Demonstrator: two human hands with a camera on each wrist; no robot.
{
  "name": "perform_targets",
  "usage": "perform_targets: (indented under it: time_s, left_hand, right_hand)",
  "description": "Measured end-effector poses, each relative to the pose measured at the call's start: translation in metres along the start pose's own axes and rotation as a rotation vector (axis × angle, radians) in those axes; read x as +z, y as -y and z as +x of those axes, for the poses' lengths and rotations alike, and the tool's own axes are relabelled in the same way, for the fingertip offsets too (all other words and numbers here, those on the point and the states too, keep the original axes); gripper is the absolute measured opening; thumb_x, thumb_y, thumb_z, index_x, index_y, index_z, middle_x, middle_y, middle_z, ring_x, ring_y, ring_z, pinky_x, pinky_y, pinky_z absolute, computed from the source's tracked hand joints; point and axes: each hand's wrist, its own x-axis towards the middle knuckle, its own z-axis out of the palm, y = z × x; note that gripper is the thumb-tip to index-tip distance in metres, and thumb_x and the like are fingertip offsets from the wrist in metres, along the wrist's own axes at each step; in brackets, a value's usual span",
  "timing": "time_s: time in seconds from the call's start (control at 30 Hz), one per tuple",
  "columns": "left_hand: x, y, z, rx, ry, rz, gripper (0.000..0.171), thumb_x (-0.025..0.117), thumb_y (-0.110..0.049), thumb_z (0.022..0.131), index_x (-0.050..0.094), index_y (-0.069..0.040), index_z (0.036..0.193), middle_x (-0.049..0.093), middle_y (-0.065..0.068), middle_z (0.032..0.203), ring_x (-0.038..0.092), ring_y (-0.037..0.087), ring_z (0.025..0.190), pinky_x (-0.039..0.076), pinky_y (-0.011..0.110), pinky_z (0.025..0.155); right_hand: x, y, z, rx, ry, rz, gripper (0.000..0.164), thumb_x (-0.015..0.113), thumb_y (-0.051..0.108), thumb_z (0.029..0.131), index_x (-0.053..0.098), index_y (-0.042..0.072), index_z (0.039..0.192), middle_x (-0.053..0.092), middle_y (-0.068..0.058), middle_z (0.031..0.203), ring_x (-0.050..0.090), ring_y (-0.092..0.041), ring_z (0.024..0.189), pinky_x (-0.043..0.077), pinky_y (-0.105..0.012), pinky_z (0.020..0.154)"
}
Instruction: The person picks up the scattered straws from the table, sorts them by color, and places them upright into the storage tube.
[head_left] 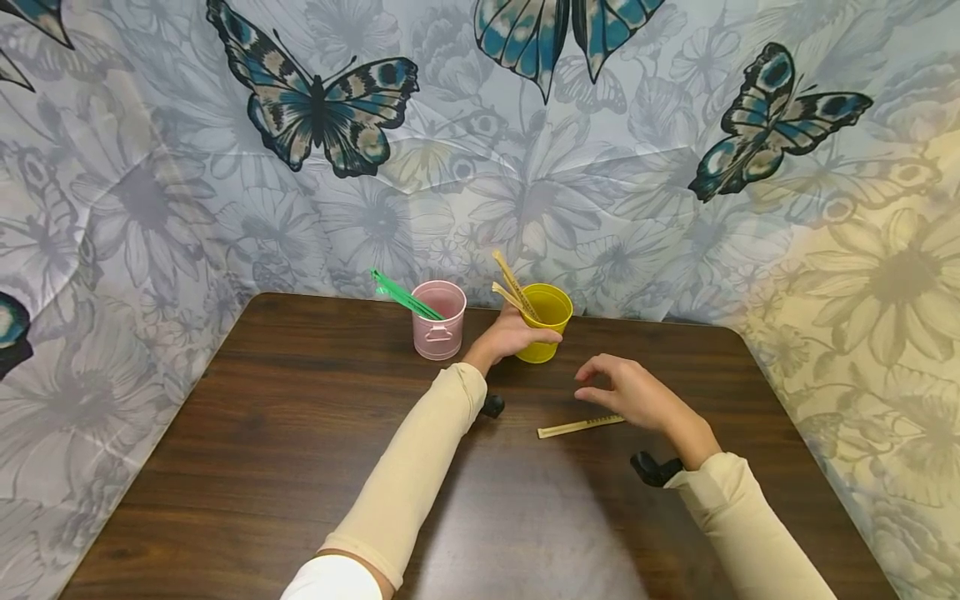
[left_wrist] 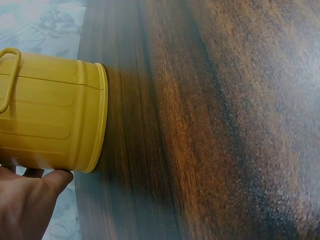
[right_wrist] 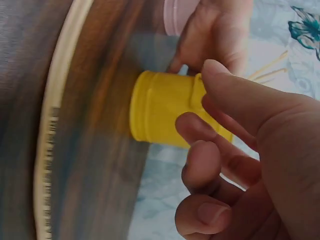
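My left hand (head_left: 517,335) grips the side of a small yellow bucket (head_left: 538,346), its thumb across the front. In the left wrist view the bucket (left_wrist: 55,112) shows its ribbed wall and handle, the fingers against its lower side. Thin tan wrapped sticks (head_left: 513,283) lean out of the bucket's top. My right hand (head_left: 633,393) hovers to the right, fingers loosely bent, holding nothing. Below it a long, thin tan wrapped stick (head_left: 573,427) with dark print lies on the table; the right wrist view shows this stick (right_wrist: 49,125) close up.
Left of the yellow bucket stands a pink bucket (head_left: 437,340) with green wrapped sticks (head_left: 405,293) leaning out to the left. Both buckets are near the back edge of the dark wooden table (head_left: 262,433). A butterfly-patterned cloth (head_left: 465,167) hangs behind the table.
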Motion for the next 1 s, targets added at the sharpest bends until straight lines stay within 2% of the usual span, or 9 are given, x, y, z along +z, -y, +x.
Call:
perform_targets:
  time_s: [0.13, 0.27, 0.37, 0.5, 0.7, 1.0]
  left_hand:
    - [0.000, 0.000, 0.001, 0.004, 0.001, -0.004, 0.070, 0.087, -0.015, 0.080, 0.052, -0.010, 0.141, 0.062, 0.013, 0.134, 0.060, 0.027, 0.122, 0.048, 0.040, 0.108]
    - [0.000, 0.002, 0.001, 0.000, -0.005, -0.004, 0.073, 0.088, -0.017, 0.079, 0.051, -0.011, 0.142, 0.061, 0.013, 0.135, 0.060, 0.026, 0.122, 0.048, 0.040, 0.108]
    - [0.001, 0.003, 0.001, -0.023, -0.020, 0.012, 0.076, 0.089, -0.019, 0.078, 0.050, -0.014, 0.143, 0.058, 0.009, 0.135, 0.059, 0.022, 0.120, 0.048, 0.039, 0.108]
    - [0.001, 0.003, 0.000, -0.024, -0.019, 0.019, 0.075, 0.088, -0.020, 0.079, 0.049, -0.016, 0.143, 0.058, 0.007, 0.134, 0.059, 0.021, 0.119, 0.048, 0.037, 0.108]
    - [0.000, 0.003, 0.000, -0.005, -0.005, 0.009, 0.076, 0.089, -0.019, 0.079, 0.049, -0.015, 0.144, 0.060, 0.009, 0.134, 0.059, 0.024, 0.122, 0.047, 0.038, 0.109]
    - [-0.001, 0.001, 0.000, -0.007, 0.015, -0.019, 0.075, 0.087, -0.018, 0.080, 0.050, -0.014, 0.145, 0.059, 0.013, 0.138, 0.057, 0.029, 0.127, 0.045, 0.040, 0.111]
  right_hand:
    - [0.008, -0.007, -0.007, 0.025, 0.015, 0.013, 0.025, 0.076, 0.025, 0.092, 0.070, 0.010, 0.111, 0.071, -0.003, 0.108, 0.061, -0.012, 0.089, 0.051, -0.025, 0.074]
    - [0.017, -0.013, -0.013, 0.051, 0.026, 0.030, 0.026, 0.076, 0.025, 0.092, 0.070, 0.009, 0.111, 0.071, -0.003, 0.109, 0.060, -0.012, 0.086, 0.051, -0.026, 0.073]
    - [0.024, -0.016, -0.015, 0.038, 0.036, 0.027, 0.026, 0.077, 0.022, 0.091, 0.070, 0.008, 0.111, 0.071, -0.005, 0.110, 0.059, -0.013, 0.083, 0.050, -0.026, 0.073]
    - [0.031, -0.021, -0.015, 0.006, 0.031, 0.009, 0.024, 0.079, 0.018, 0.089, 0.070, 0.008, 0.109, 0.070, -0.007, 0.109, 0.062, -0.020, 0.088, 0.050, -0.028, 0.075]
    - [0.036, -0.025, -0.014, 0.036, 0.043, -0.022, 0.024, 0.082, 0.018, 0.086, 0.072, 0.011, 0.107, 0.068, -0.005, 0.108, 0.066, -0.027, 0.102, 0.054, -0.039, 0.085]
    - [0.044, -0.031, -0.013, 0.051, 0.079, -0.042, 0.024, 0.083, 0.014, 0.084, 0.072, 0.012, 0.105, 0.065, -0.006, 0.106, 0.064, -0.023, 0.098, 0.053, -0.040, 0.085]
